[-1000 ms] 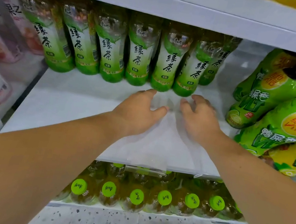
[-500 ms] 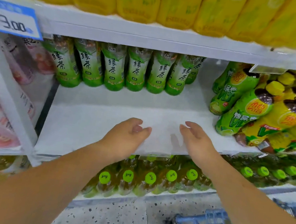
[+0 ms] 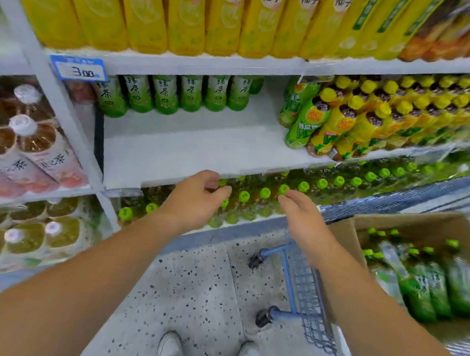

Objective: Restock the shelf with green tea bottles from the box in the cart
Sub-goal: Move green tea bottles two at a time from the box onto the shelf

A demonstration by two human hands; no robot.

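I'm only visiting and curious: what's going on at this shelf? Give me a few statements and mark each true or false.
1. The left hand and right hand hold nothing. True.
2. The cardboard box is empty. False: green tea bottles lie in it.
3. Green tea fills the shelf to its front edge. False: only a back row stands there; the front is bare.
4. The blue price tag reads 3.00. True.

"3.00" on shelf price tag (image 3: pixel 78 68)
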